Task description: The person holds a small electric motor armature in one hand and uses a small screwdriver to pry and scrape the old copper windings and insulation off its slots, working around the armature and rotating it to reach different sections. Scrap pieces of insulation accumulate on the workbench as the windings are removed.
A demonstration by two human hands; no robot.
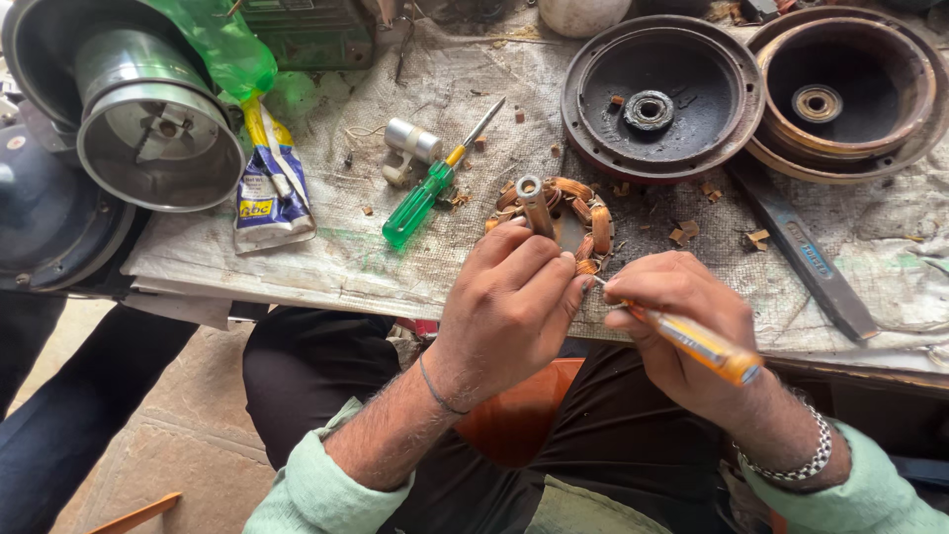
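Far left on the bench there's a shiny silver metal drum housing (158, 138) lying on its side, with a crumpled green plastic bag (222, 44) draped over the top of it. Just right of that sits a squeezed blue-and-yellow tube of adhesive (269, 188), then a small silver cylindrical metal part (412, 140), and a green-handled screwdriver with a yellow collar (425, 193) lying diagonally on the dirty grey cloth covering the worktable (346, 267).

Middle of the shot is where the work is: a copper-wound motor stator with a steel shaft sticking up (554, 213) sits at the near edge of the table, right above the person's lap. The left hand (509, 307) is wrapped over its near side, fingers curled down tight on the coils, steadying it. The right hand (682, 321) has its fingers pinched closed around an orange-yellow-handled screwdriver (697, 341), and the thin tip pokes into the windings just beside the left thumb. There's a silver chain bracelet on that wrist.

Further right, bits of brown insulation scraps (687, 232) are scattered around, a flat dark metal bar tool (806, 262) lies at an angle, and behind it two round rusty-dark motor end covers with centre bearings (660, 99) (840, 94) sit side by side, touching.
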